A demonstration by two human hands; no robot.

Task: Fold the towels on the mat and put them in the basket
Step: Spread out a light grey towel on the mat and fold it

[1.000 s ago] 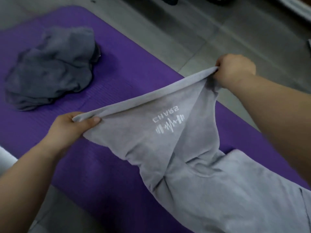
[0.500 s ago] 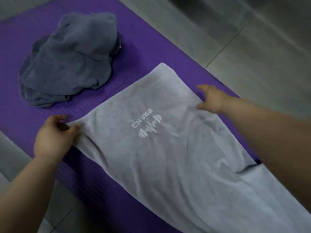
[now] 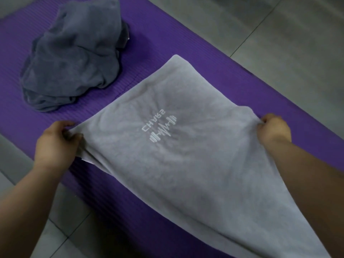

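A light grey towel (image 3: 186, 161) with a white logo lies spread lengthwise across the purple mat (image 3: 167, 38), its far end flat and its near end running off the bottom right of the view. My left hand (image 3: 57, 142) grips the towel's left edge, where the cloth is bunched between fingers and thumb. My right hand (image 3: 273, 130) pinches the right edge, level with the logo. A crumpled dark grey towel (image 3: 74, 58) sits in a heap on the mat at the upper left. No basket is in view.
Grey floor tiles (image 3: 279, 43) surround the mat on the far right and at the near left. Bare purple mat shows between the two towels and along the right side.
One second ago both hands held the light towel's end up in the air. It was then laid flat, and both hands have since taken hold of its side edges nearer to me.
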